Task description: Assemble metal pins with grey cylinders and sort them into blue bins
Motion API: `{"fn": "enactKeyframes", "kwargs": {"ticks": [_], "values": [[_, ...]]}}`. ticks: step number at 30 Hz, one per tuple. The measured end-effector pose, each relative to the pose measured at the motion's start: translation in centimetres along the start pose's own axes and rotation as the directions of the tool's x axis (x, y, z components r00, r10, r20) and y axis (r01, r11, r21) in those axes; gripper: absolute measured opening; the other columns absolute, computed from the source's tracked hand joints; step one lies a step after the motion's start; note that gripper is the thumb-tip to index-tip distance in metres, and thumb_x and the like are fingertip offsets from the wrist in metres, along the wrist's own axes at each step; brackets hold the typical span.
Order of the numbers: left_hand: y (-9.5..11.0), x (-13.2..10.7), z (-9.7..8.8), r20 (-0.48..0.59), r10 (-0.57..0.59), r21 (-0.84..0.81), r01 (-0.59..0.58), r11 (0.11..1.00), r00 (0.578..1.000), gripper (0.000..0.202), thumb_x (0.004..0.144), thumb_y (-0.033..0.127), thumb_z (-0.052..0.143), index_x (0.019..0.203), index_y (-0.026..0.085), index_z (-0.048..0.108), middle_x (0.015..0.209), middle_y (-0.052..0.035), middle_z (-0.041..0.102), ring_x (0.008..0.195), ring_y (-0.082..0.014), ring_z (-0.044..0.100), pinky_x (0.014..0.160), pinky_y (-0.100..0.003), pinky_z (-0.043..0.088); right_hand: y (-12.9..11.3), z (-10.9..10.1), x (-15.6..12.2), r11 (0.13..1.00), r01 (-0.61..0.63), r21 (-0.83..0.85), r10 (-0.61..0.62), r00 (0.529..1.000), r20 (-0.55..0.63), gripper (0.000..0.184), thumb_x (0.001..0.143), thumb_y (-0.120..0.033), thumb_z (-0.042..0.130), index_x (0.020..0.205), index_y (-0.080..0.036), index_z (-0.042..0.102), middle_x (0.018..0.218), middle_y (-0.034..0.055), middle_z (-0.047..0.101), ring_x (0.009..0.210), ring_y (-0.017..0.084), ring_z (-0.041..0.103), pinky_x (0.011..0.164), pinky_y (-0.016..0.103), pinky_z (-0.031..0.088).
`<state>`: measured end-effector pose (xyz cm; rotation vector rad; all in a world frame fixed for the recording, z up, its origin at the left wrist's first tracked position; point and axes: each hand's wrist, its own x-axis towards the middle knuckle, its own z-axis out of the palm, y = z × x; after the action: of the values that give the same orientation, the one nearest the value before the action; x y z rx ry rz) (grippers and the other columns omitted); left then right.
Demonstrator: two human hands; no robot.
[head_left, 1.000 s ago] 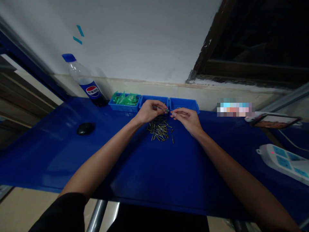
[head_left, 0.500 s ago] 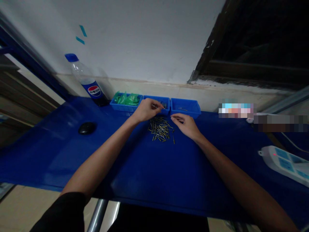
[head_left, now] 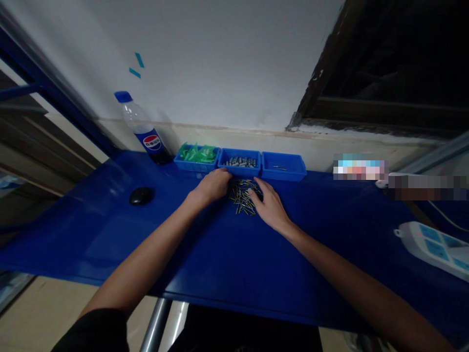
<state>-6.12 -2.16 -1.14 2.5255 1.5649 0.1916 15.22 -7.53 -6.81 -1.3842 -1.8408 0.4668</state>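
Note:
A pile of thin metal pins (head_left: 243, 199), some brass-coloured and some silvery, lies on the blue table. My left hand (head_left: 215, 185) is at the pile's upper left edge, just before the middle bin. Its fingers are curled together, and whatever they hold is hidden. At the pile's right side rests my right hand (head_left: 270, 203), thumb and fingers apart, touching or just over the pins. Behind the hands stand a middle blue bin (head_left: 240, 171) of short silvery cylinders, a left bin (head_left: 192, 166) of green plastic pieces and a right bin (head_left: 284, 173) holding a few pins.
A cola bottle (head_left: 149, 139) stands at the back left against the wall, with a black mouse (head_left: 140, 196) in front of it. A white power strip (head_left: 432, 244) lies at the right. The table's front edge (head_left: 234, 310) runs close to my body.
My left hand has come down from the middle bin to the pile's edge, uncovering the cylinders. My right hand has moved down and left onto the pile and opened. The view has shifted slightly.

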Motion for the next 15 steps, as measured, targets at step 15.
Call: {"fn": "enactKeyframes", "kwargs": {"ticks": [15], "values": [[4.8,0.4,4.8,-0.239,0.039,-0.192,-0.087,0.978,0.970,0.032,0.088,0.002,0.054,0.107,0.014,0.077,0.109,-0.0134,0.071,0.103,-0.0251,0.068,0.096,-0.034,0.055,0.2,-0.3,0.2,0.894,0.231,-0.385,-0.189,0.971,0.144,0.048,0.106,-0.033,0.042,0.143,-0.008,0.060,0.147,0.0224,0.062,0.138,0.036,0.055,0.115,0.054,0.044]]}}
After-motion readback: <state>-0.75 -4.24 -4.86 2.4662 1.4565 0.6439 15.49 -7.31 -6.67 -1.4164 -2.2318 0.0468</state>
